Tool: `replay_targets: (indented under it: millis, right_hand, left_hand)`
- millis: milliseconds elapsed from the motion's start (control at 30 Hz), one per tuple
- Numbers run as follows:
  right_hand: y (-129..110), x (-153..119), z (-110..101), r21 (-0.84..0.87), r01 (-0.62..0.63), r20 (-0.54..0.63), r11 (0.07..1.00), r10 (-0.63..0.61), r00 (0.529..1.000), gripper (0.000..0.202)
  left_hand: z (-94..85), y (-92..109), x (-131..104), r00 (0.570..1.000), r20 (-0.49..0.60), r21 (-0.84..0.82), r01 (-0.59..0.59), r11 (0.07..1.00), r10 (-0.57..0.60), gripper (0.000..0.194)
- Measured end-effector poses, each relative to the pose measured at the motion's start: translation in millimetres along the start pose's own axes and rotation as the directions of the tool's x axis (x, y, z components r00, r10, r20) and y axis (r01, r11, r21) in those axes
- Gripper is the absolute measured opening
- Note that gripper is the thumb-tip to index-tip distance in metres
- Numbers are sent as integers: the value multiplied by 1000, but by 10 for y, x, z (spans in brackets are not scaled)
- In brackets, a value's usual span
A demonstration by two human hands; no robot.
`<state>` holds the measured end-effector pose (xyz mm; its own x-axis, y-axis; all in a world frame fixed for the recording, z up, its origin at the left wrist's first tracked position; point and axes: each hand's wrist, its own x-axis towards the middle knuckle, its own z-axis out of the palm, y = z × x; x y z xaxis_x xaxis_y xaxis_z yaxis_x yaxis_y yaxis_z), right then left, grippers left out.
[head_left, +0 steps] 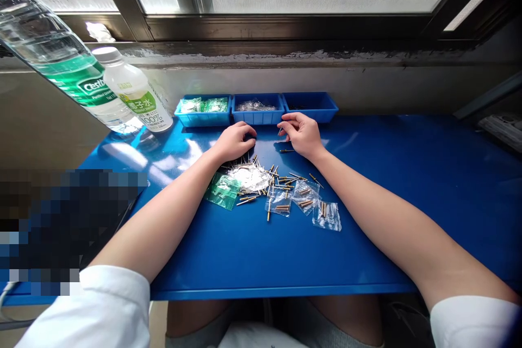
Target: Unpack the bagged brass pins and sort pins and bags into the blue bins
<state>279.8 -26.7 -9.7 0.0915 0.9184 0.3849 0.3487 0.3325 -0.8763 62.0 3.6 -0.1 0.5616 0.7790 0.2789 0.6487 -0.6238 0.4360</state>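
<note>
My right hand (302, 133) is raised in front of the blue bins, its fingertips pinching a small thin metal pin (280, 131). My left hand (236, 141) rests on the table just behind the pile, fingers curled; whether it holds anything is hidden. Below it lies a heap of gold and silver pins (273, 178) around a shiny silvery patch (249, 176). A green plastic bag (223, 190) is at the heap's left. Three clear bags (327, 216) with copper-coloured pins lie to the front right. One loose pin (286, 150) lies under my right hand.
Along the wall stand three blue bins: the left (204, 119) holds green packets, the middle (258, 117) clear packets, the right (312, 115) a few dark pieces. A large water bottle (73, 73) and a smaller white bottle (136, 95) stand at the back left of the blue table (285, 266).
</note>
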Motion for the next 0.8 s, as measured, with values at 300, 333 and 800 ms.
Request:
replay_targets:
  millis: [300,333,800]
  right_hand:
    - [123,147,-144,7,16,-265,1000,-14,964,29]
    - [132,159,-152,28,-1,-293,1000,9,956,29]
    - [352,292,-269,44,-106,-493,993,114,862,21]
  left_hand:
    - [-19,13,0,1000,21,7,11,1000,-12,28]
    - [-18,14,-1,1000,20,8,13,1000,-13,28]
    - [-13,6,-1,1000,16,-2,0,1000,0,28]
